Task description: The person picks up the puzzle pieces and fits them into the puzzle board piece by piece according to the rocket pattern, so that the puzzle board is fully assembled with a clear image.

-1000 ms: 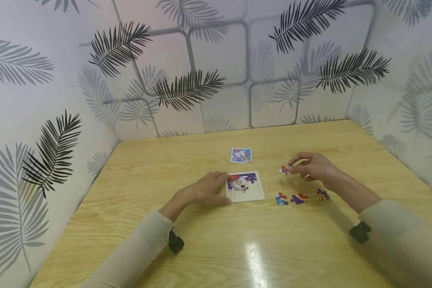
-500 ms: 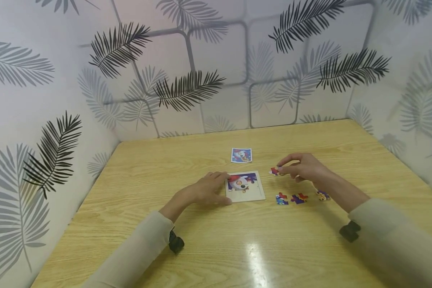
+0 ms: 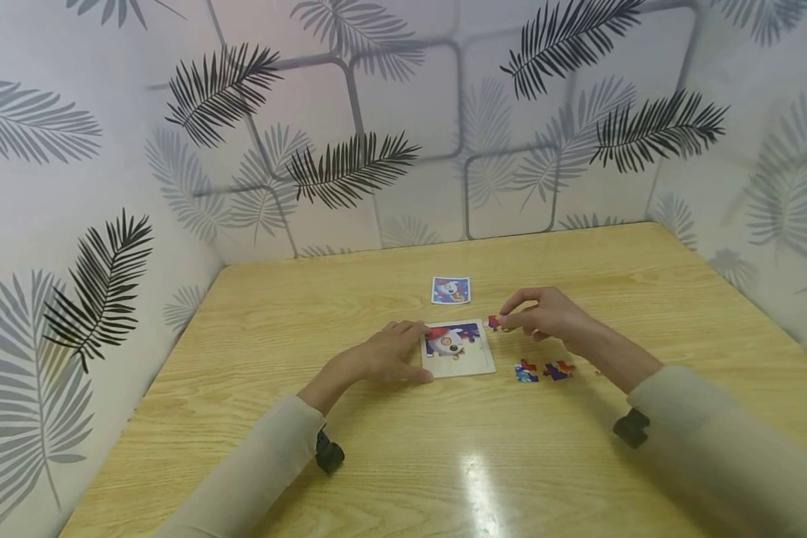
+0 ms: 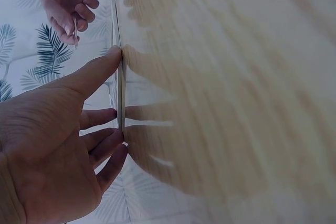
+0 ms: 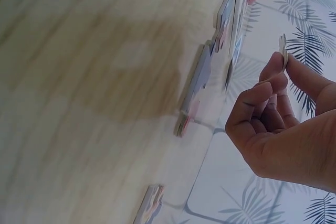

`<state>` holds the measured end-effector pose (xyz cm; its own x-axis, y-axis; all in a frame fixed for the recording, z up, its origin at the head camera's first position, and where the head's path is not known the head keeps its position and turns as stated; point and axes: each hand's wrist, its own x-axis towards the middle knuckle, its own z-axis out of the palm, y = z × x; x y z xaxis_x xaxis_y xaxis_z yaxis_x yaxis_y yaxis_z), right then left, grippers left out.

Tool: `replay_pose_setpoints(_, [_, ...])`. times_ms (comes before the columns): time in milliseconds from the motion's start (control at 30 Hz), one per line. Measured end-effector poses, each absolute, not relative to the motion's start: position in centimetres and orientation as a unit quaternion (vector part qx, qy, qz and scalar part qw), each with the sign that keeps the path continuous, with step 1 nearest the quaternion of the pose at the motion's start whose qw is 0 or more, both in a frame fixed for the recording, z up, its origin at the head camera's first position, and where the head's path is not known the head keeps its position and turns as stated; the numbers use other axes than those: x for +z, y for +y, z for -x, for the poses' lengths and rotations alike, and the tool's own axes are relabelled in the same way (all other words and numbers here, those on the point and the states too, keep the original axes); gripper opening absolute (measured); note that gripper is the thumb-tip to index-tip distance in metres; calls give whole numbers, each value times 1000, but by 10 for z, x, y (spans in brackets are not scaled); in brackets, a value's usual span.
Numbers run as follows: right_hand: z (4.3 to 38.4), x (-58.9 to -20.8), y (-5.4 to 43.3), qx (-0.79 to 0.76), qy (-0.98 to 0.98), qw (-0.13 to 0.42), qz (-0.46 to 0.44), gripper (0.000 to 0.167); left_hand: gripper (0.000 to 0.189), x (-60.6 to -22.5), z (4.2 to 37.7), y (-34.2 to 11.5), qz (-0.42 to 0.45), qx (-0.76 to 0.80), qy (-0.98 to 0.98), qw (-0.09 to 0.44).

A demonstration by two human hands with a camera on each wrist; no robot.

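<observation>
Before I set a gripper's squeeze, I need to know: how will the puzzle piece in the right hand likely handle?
The puzzle piece is probably stiff: it juts from the pinch without visibly drooping. It's likely light, as the right hand holds it with just the fingertips. Being flat, it seems unlikely to roll.

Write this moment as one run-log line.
left hand: touching square pale-framed dog puzzle tray | right hand: pinching red-and-purple jigsaw piece, raised near tray | yellow wood-grain table: loose multicoloured jigsaw pieces
</observation>
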<state>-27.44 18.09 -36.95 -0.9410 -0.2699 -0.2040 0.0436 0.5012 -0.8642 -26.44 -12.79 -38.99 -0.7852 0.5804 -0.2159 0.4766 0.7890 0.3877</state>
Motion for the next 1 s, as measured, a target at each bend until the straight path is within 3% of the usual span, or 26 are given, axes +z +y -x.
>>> replay_pose_setpoints(1000, [278, -374, 159, -498, 848, 165, 77, 27, 82, -389, 264, -125, -287, 140, 934, 161])
